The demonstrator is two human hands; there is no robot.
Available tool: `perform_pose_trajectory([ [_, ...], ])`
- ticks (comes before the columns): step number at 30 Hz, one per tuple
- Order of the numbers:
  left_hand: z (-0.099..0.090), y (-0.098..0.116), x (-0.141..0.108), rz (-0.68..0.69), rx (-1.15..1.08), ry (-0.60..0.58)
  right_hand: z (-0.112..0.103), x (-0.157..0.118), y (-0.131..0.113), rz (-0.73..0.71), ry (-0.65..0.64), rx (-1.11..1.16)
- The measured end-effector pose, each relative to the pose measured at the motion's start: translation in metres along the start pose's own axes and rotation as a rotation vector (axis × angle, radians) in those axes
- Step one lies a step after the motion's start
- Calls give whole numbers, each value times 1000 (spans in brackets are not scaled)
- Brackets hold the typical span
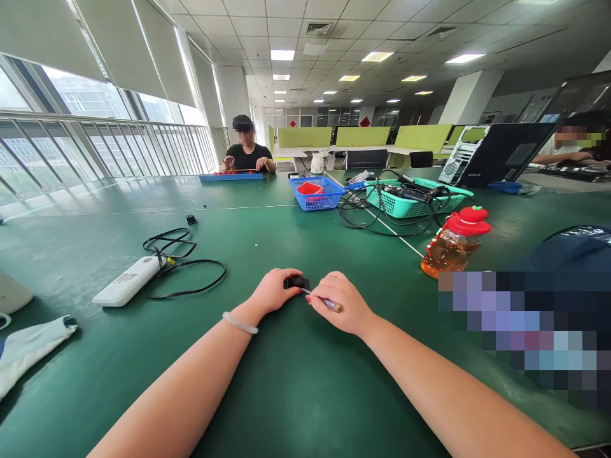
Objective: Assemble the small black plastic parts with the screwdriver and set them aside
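Note:
On the green tabletop, my left hand grips a small black part, its fingers around the left end. A pale bracelet rings that wrist. My right hand is closed on a screwdriver with a brownish handle. The thin metal shaft slants left from the fingers, and its tip meets the near right edge of the black part. I cannot make out whether the tip sits in a screw. Both hands are close together, low over the table.
A white power bank with a looped black cable lies to the left. Further back stand a blue basket and a teal basket with tangled cables. A red-lidded bottle is at right. Across the table sits a person.

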State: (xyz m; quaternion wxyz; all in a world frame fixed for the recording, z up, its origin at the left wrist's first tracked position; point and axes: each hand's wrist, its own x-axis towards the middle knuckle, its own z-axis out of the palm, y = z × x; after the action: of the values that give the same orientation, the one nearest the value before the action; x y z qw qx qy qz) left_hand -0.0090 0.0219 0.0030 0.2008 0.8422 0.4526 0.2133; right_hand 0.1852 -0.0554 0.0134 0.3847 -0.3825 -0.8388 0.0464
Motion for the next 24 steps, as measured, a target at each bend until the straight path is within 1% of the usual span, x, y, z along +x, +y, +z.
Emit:
perform_pose_trajectory([
  [8, -1, 2, -1, -4, -11, -6, -2, 1, -4, -104, 18, -120],
  [16, 1, 1, 0, -8, -19, 2, 3, 0, -7, -185, -88, -295],
  [20, 2, -1, 1, -17, -20, 7, 3, -1, -6, -215, -36, -320],
  [24, 3, -2, 1, -21, -37, 14, 0, -1, -5, -193, 18, -304],
])
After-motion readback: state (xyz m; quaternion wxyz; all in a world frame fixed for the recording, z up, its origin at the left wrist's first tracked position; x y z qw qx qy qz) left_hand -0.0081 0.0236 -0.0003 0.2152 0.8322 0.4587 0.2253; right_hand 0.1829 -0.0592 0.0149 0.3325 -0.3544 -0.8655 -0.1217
